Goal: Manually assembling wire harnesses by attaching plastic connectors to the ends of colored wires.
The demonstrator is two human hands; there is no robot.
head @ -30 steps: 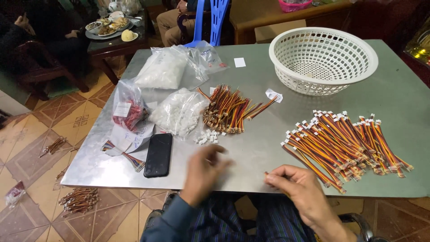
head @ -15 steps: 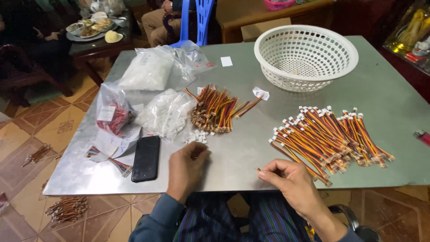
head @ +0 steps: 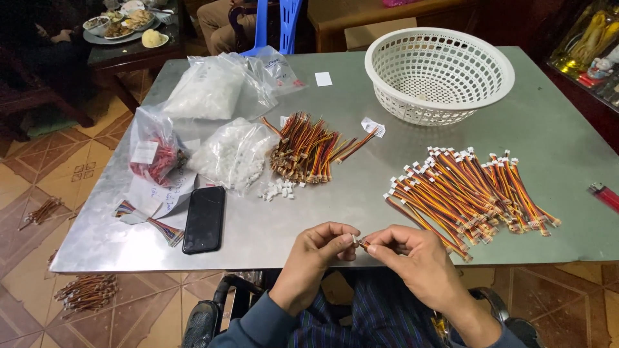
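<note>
At the lower centre of the frame, above the near edge of the grey metal table (head: 387,103), a small white plastic connector (head: 354,239) is pinched narrowly by the left hand (head: 322,248). A thin, limp orange-and-red wire lead (head: 365,245) is pinched by the right hand (head: 412,254). Both seem light and slippery, best gripped near their tips.

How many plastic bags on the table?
3, clustered at left: large bag of white parts at the back, bag of white connectors mid-table, bag of red parts by the left edge.
</note>
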